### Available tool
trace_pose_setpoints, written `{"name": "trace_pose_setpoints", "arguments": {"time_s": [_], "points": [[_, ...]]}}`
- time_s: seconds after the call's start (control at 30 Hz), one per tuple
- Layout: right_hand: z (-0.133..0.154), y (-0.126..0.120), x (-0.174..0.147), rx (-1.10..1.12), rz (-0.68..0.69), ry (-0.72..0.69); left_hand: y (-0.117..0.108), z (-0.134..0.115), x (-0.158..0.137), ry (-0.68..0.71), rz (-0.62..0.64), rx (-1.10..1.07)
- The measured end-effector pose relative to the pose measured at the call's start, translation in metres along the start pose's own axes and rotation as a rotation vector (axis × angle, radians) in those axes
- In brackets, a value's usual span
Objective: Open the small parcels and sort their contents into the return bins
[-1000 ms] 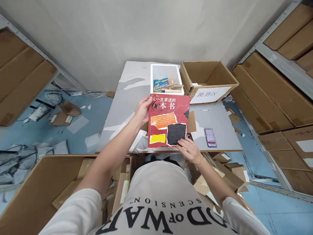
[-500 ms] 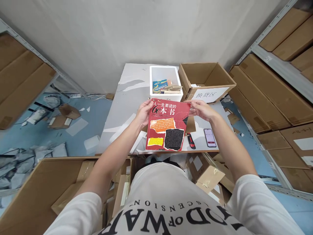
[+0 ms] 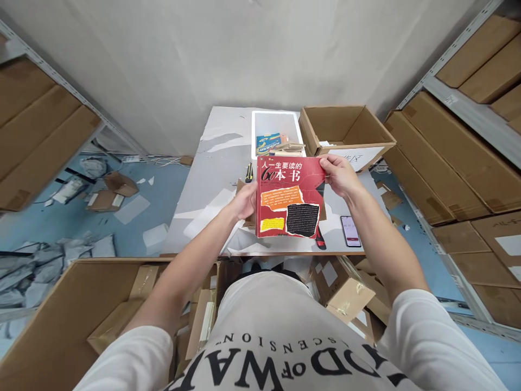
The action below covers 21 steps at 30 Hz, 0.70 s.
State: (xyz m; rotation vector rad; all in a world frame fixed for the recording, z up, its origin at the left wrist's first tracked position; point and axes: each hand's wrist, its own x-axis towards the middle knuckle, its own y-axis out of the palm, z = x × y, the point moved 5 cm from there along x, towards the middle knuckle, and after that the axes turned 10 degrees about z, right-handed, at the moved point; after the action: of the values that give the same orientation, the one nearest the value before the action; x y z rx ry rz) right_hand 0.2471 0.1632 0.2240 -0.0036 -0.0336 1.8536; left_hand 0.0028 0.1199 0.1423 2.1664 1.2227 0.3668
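Observation:
A red book [image 3: 272, 214] with orange, black and yellow patches on its cover is held up above the table, its front facing me. My left hand [image 3: 245, 202] grips its left edge, with the fingers partly hidden behind it. At the upper right corner, my right hand [image 3: 338, 172] pinches the cover between thumb and fingers. Under the book lies some brown cardboard [image 3: 249, 221], mostly covered. A red and black box cutter [image 3: 321, 239] shows partly past the book's lower right corner.
Behind the book stand a white box [image 3: 255, 122] holding several books and an open cardboard box [image 3: 311, 130] with a paper label. A phone [image 3: 350, 231] lies at the table's right front. A large open carton [image 3: 81, 288] is at my left; shelves of boxes [image 3: 459, 152] flank the right.
The book has moved slightly up and to the right. My left hand has slid down its left edge, and my right hand has shifted onto its upper right corner.

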Motion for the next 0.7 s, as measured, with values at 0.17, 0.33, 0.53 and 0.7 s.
{"name": "trace_pose_setpoints", "arguments": {"time_s": [0.17, 0.33, 0.53, 0.7], "points": [[-0.002, -0.02, 0.001, 0.053, -0.069, -0.021, -0.01, 0.055, -0.042, 0.037, -0.196, 0.094], [-0.023, -0.024, 0.002, 0.119, -0.071, 0.02, -0.014, 0.085, -0.063, 0.153, -0.424, 0.035], [-0.039, -0.03, 0.0, 0.107, 0.03, 0.042, -0.025, 0.086, -0.073, 0.265, -0.553, 0.014], [-0.017, -0.035, -0.002, -0.017, 0.281, 0.087, -0.024, 0.078, -0.073, 0.314, -0.524, -0.005]]}}
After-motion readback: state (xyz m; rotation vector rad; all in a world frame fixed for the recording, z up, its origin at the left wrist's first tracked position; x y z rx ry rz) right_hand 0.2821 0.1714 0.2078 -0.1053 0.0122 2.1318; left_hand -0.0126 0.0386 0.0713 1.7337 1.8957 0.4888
